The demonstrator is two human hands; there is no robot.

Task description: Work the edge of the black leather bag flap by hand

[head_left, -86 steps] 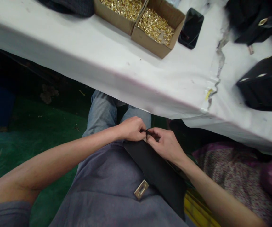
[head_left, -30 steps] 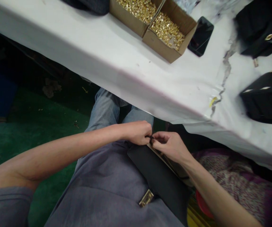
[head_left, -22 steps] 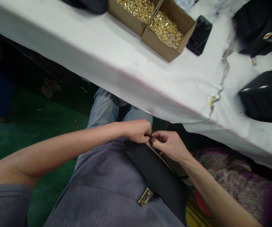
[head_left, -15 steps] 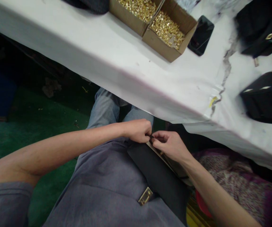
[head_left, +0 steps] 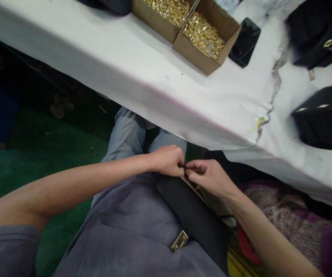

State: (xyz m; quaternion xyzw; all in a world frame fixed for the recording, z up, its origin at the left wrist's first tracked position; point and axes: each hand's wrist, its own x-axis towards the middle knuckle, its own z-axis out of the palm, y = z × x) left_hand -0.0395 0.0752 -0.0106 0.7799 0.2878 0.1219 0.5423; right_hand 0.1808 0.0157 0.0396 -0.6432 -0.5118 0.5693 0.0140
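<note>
A black handbag (head_left: 195,215) lies across my lap with its flap folded back towards me, a gold clasp (head_left: 179,241) on the flap's edge. At the bag's far left corner my left hand (head_left: 168,159) is closed, thumb against the curled fingers. Close beside it, my right hand (head_left: 208,175) pinches with thumb and forefinger. A small dark piece, perhaps a strap end, runs between the two sets of fingertips; its exact kind is hidden. Part of the bag's light lining edge shows under my right hand.
On the white-covered table (head_left: 111,65) stand cardboard boxes (head_left: 200,57) of small gold fittings. A phone (head_left: 245,42) lies beside them. Black bags (head_left: 327,115) sit at the right. A patterned purple cloth (head_left: 284,215) and a red rim (head_left: 246,246) are below, right of my arm.
Both hands stay at the bag's corner, fingertips pinched together with only slight movement. The bag and clasp have shifted very slightly to the right in view.
</note>
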